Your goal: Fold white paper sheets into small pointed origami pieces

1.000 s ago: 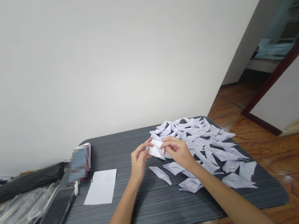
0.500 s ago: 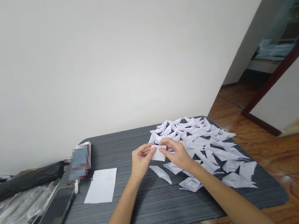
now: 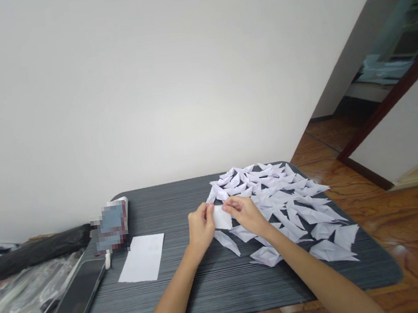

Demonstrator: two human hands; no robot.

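Observation:
A small piece of folded white paper [image 3: 222, 218] is held up over the table between my two hands. My left hand [image 3: 201, 223] pinches its upper left corner between thumb and fingers. At the upper right corner, the fingertips of my right hand [image 3: 244, 213] grip it the same way. Just below the held piece lies one folded paper boat [image 3: 227, 242], narrow and pointed. A broad spread of similar folded paper boats [image 3: 275, 196] covers the right part of the table, partly hidden behind my right hand and forearm.
On the dark striped table [image 3: 154, 209], a stack of white paper sheets [image 3: 143, 258] lies left of my hands. A phone [image 3: 73, 307] rests on the left edge, near a blurred-out item [image 3: 113, 226]. A white wall [image 3: 169, 80] rises behind the table.
Both hands have come down slightly with the folded paper. My left fingers have curled in more tightly at its corner, and more of the paper's face shows.

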